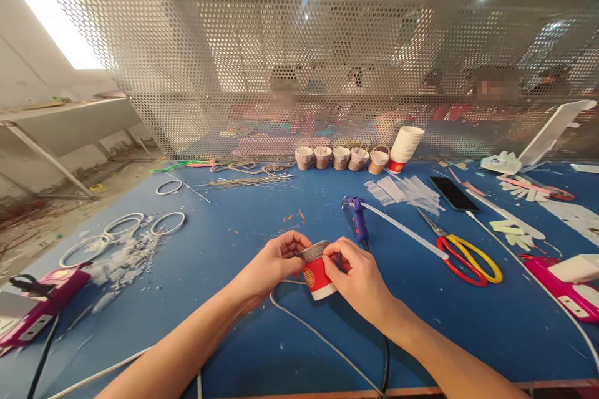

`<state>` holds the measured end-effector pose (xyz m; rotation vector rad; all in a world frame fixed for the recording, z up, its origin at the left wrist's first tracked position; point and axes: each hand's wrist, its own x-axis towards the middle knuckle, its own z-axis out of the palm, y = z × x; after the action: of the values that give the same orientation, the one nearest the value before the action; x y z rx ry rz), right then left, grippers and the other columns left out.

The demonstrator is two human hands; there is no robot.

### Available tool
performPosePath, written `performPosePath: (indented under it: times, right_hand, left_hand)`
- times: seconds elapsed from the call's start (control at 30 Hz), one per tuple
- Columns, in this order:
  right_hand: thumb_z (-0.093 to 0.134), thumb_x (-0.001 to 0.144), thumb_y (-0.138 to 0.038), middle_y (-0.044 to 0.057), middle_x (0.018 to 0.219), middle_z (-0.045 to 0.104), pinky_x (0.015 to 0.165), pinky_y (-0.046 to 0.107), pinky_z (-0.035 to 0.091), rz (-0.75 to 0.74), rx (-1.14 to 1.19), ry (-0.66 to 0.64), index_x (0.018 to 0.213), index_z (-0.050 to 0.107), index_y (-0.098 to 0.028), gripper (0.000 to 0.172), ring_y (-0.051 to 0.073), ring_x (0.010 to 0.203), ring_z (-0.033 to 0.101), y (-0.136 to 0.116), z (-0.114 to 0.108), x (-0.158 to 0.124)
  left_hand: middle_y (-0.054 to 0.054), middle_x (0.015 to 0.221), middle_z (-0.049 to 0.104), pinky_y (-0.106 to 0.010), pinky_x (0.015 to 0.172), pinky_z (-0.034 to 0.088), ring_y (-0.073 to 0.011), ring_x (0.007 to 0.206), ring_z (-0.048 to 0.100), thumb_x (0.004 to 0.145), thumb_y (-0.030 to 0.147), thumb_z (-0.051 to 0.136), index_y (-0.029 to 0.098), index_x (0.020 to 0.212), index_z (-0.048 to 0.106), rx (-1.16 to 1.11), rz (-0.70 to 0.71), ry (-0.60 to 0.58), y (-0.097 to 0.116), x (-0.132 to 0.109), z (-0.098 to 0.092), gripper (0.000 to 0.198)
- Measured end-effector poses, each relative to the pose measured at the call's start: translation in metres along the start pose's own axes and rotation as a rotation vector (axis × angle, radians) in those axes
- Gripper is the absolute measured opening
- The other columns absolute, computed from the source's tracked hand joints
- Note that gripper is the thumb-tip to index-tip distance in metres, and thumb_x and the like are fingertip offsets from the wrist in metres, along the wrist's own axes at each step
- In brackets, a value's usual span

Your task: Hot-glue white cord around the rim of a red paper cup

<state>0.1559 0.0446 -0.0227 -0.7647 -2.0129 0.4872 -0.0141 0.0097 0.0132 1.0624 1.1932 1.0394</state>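
Between my two hands, just above the blue table, is a small red paper cup [319, 277] with a gold print and a white end. Grey-brown cord [314, 252] is wrapped round its upper part, and a loose length of cord [322, 335] trails down towards the table's front edge. My left hand [284, 255] grips the cup from the left, thumb against the wrapped part. On the other side, my right hand [353, 268] is closed on the cup's right side, fingertips at the cord. A purple glue gun [358, 218] with a long glue stick lies just beyond my right hand.
Several cord-covered cups [341, 158] and a stack of paper cups [406, 146] stand by the perforated metal screen [210, 75]. Scissors [461, 252], glue sticks [405, 192] and a phone [453, 193] lie right. White rings [124, 226] and power strips [47, 302] are left. People sit behind the screen.
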Motion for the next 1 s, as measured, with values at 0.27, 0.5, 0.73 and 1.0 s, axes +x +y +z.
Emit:
performPosePath:
  times: [0.27,0.5,0.73,1.0]
  right_hand:
    - [0.050,0.084,-0.013,0.000,0.070,0.056,0.053,0.022,0.044,0.012,0.013,-0.004,0.079,0.054,-0.021,0.010,0.012,0.061,0.055,0.0032,0.0004,-0.0007]
    - [0.052,0.085,-0.015,0.002,0.073,0.058,0.057,0.024,0.046,-0.019,-0.002,-0.034,0.081,0.056,-0.020,0.008,0.014,0.064,0.057,-0.0002,-0.0034,-0.0019]
    - [0.051,0.087,-0.016,0.001,0.068,0.055,0.056,0.024,0.044,-0.040,-0.038,-0.018,0.077,0.055,-0.020,0.012,0.013,0.060,0.054,-0.0009,-0.0039,-0.0018]
    - [0.049,0.088,-0.018,0.000,0.067,0.055,0.058,0.023,0.045,-0.046,-0.054,0.013,0.073,0.054,-0.020,0.016,0.012,0.059,0.054,-0.0007,-0.0015,-0.0003]
  left_hand:
    - [0.003,0.071,0.058,-0.023,0.062,0.043,-0.0113,0.067,0.053,0.063,0.015,0.064,0.016,0.079,0.057,0.044,0.021,0.019,-0.0015,0.0001,0.0004,0.018]
    - [0.004,0.069,0.057,-0.023,0.061,0.040,-0.0106,0.065,0.051,0.063,0.014,0.061,0.016,0.077,0.057,0.125,0.133,0.085,-0.0028,0.0000,0.0027,0.015]
    - [0.002,0.072,0.059,-0.024,0.064,0.042,-0.0126,0.069,0.053,0.063,0.013,0.053,0.017,0.079,0.060,0.199,0.139,0.070,-0.0011,-0.0028,0.0051,0.017]
    - [0.003,0.067,0.055,-0.023,0.056,0.042,-0.0109,0.059,0.048,0.067,0.026,0.060,0.016,0.076,0.058,0.320,0.153,0.087,-0.0066,-0.0015,0.0060,0.013]
